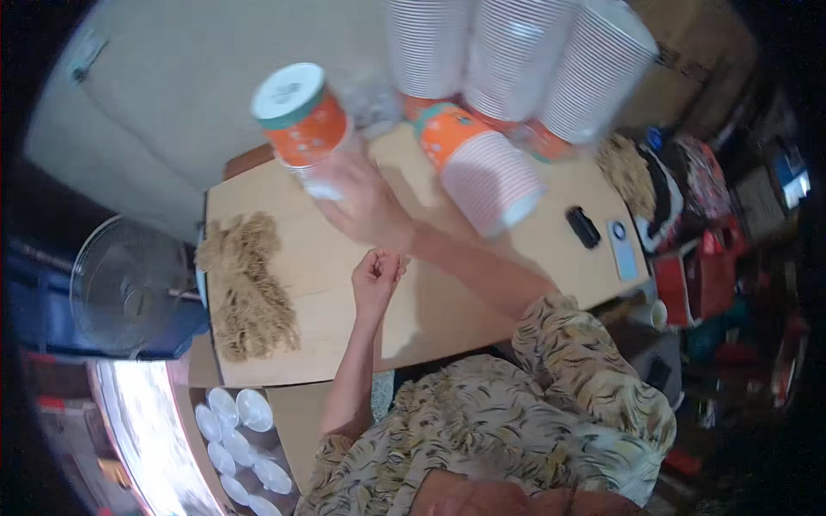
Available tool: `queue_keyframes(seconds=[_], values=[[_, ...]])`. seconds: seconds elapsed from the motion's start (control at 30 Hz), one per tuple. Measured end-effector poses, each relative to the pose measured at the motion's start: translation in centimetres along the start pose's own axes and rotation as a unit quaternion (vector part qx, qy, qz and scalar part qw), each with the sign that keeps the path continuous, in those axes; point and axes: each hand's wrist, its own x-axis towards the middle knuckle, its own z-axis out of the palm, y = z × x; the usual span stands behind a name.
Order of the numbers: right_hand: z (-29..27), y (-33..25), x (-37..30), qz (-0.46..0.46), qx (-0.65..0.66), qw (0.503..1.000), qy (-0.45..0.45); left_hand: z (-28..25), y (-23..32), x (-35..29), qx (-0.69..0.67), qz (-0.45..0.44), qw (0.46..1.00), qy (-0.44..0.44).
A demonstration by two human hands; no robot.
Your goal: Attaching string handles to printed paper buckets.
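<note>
My right hand [366,202], blurred by motion, reaches across the far left of the table. It is closed round the lower white part of a tilted stack of paper cups [308,129], whose visible outer cup is orange and green. Below it, my left hand [379,273] is raised over the table with curled fingers; whether they hold anything small is hidden. Another stack of paper cups [482,168] lies on its side to the right. Behind it, taller stacks of white-rimmed cups [516,56] lean together in clear plastic.
Tan crinkled strands [249,288] lie on the table's [335,340] left side. A black case [583,227] and a pale blue flat device [623,249] are at the right. Beside the table stands a fan [129,288]. An open carton [292,421] with several clear round pieces sits lower left.
</note>
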Motion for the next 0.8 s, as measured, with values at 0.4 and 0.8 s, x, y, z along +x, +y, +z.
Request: queue_keyframes(seconds=[0.4,0.8], values=[[-25.5,5.9,-16.9,0.216,-0.269,0.921,0.179,17.8,-1.3,-1.6,0.267,0.35,0.897,-0.042],[-27.2,9.0,-18.4,0.346,-0.162,0.916,0.122,19.0,-4.9,-1.6,0.338,0.339,0.873,0.088]])
